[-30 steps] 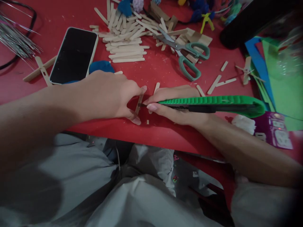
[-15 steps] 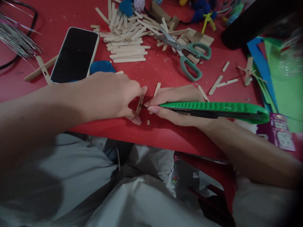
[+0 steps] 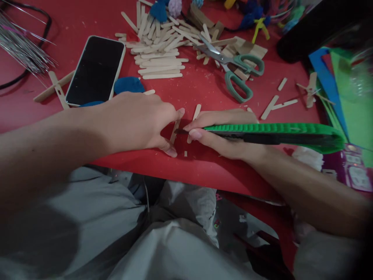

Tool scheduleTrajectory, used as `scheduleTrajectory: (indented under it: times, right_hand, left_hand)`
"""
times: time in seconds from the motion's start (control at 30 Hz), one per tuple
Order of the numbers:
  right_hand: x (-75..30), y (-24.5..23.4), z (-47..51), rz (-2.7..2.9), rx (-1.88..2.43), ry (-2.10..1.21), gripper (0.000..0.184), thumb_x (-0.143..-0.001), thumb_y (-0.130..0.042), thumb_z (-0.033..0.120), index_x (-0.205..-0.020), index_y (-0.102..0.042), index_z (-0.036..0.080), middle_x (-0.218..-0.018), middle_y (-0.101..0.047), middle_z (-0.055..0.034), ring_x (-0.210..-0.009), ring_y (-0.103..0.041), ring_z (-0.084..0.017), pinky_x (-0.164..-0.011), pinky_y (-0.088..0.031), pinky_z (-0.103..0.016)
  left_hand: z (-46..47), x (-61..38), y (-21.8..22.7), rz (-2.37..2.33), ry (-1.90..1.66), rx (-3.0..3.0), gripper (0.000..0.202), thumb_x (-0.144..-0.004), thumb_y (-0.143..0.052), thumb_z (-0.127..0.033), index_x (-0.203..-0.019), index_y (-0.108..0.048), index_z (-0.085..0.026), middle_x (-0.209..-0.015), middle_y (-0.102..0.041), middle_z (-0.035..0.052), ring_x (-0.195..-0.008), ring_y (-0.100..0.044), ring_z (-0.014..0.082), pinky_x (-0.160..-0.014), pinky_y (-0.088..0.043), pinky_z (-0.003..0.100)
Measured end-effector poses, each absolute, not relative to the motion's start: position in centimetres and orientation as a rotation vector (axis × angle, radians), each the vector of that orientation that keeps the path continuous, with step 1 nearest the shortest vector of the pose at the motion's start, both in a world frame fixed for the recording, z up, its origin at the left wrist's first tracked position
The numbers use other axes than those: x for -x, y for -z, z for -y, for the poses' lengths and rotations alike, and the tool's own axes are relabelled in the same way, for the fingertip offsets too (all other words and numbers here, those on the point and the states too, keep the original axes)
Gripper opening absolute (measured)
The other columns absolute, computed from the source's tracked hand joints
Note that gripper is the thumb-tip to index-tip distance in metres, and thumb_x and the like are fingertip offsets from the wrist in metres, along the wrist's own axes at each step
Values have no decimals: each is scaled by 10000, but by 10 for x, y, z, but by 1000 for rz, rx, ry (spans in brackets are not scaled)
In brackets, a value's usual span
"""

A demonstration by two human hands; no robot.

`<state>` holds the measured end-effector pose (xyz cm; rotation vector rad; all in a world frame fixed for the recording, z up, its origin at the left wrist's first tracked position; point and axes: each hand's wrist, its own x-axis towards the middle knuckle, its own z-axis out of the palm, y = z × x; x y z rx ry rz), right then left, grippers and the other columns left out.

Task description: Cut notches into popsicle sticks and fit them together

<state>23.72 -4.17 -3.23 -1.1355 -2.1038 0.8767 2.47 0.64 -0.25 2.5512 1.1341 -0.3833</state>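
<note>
My left hand (image 3: 142, 122) pins a short wooden craft stick (image 3: 175, 130) to the red table, with its thumb and a fingertip at the stick's two ends. A green utility knife (image 3: 274, 130) is gripped in my right hand (image 3: 218, 126), its fingers pinched near the front of the handle. The dark blade (image 3: 181, 132) points left and its tip meets the middle of the pinned stick; how deep it goes I cannot tell. Another craft stick (image 3: 197, 112) lies partly under my right fingers. A tiny wooden offcut (image 3: 185, 154) rests just below, near the table edge.
Loose craft sticks (image 3: 163, 62) are heaped at the back, beside green-handled scissors (image 3: 233, 64). A phone (image 3: 96, 70) lies behind my left forearm, near metal wires (image 3: 23, 46). Cut stick pieces (image 3: 269, 107), coloured paper (image 3: 346, 89) and a black cylinder (image 3: 314, 31) are on the right.
The view has shifted slightly. The knife's rear end has moved a little to the right, and my right hand slightly with it. My left hand keeps its hold on the stick.
</note>
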Motion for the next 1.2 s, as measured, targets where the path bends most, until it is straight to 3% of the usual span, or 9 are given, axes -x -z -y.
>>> scheduleTrajectory:
  times: [0.1, 0.17, 0.2, 0.43, 0.6, 0.8, 1.0, 1.2]
  right_hand:
    - [-236, 35, 40, 2090, 1123, -865, 107, -902, -661, 302, -871, -745, 244, -847, -780, -2, -719, -721, -128, -687, -589, -219]
    - [-237, 36, 39, 2075, 1072, -863, 104, -899, -662, 296, -865, -743, 241, -860, -783, -1, -728, -726, -127, -694, -593, -214]
    - [-237, 37, 39, 2083, 1051, -868, 104, -901, -657, 288, -863, -740, 239, -864, -783, 0, -730, -728, -125, -695, -593, -210]
    - [-237, 41, 35, 2146, 920, -803, 106, -905, -641, 263, -840, -725, 261, -876, -776, 9, -710, -713, -115, -696, -582, -216]
    - [-238, 43, 33, 2179, 801, -833, 104, -913, -628, 252, -844, -705, 261, -830, -759, 16, -699, -690, -102, -699, -568, -208]
    - [-238, 44, 32, 2173, 725, -812, 81, -912, -630, 229, -856, -684, 253, -811, -746, 15, -691, -679, -101, -728, -567, -221]
    - [-239, 34, 31, 2267, 766, -806, 114, -921, -607, 219, -842, -678, 260, -813, -750, 0, -690, -682, -109, -698, -564, -224]
    - [-240, 38, 34, 2199, 835, -834, 93, -907, -632, 257, -842, -699, 270, -801, -750, 11, -666, -681, -112, -659, -564, -228]
  left_hand:
    - [-6, -24, 2, -1087, 411, -2637, 640, -817, -537, -689, -1292, -608, -265, -970, -681, 75, -950, -652, 292, -804, -482, 397]
    - [-6, -23, 2, -1134, 451, -2614, 657, -760, -593, -700, -1272, -619, -289, -907, -676, 59, -912, -654, 300, -766, -485, 394]
    - [-5, -23, 2, -1096, 433, -2624, 635, -818, -550, -665, -1326, -582, -285, -973, -678, 70, -980, -645, 308, -814, -480, 404]
    - [-4, -25, -1, -1105, 417, -2561, 600, -832, -549, -610, -1298, -606, -237, -993, -678, 80, -995, -628, 296, -914, -444, 417]
    - [-2, -26, -5, -1077, 435, -2627, 475, -879, -517, -523, -1259, -616, -255, -986, -679, 88, -986, -619, 292, -851, -471, 410]
    - [-5, -27, 0, -1128, 555, -2587, 648, -803, -512, -623, -1319, -587, -239, -1071, -650, 50, -1116, -603, 326, -995, -419, 437]
    - [-3, -26, -2, -1102, 512, -2625, 604, -821, -580, -581, -1309, -574, -225, -998, -673, 65, -1083, -600, 315, -896, -475, 424]
    - [-2, -28, -5, -1082, 508, -2653, 564, -871, -541, -572, -1321, -571, -233, -1046, -669, 93, -1034, -618, 314, -858, -474, 413]
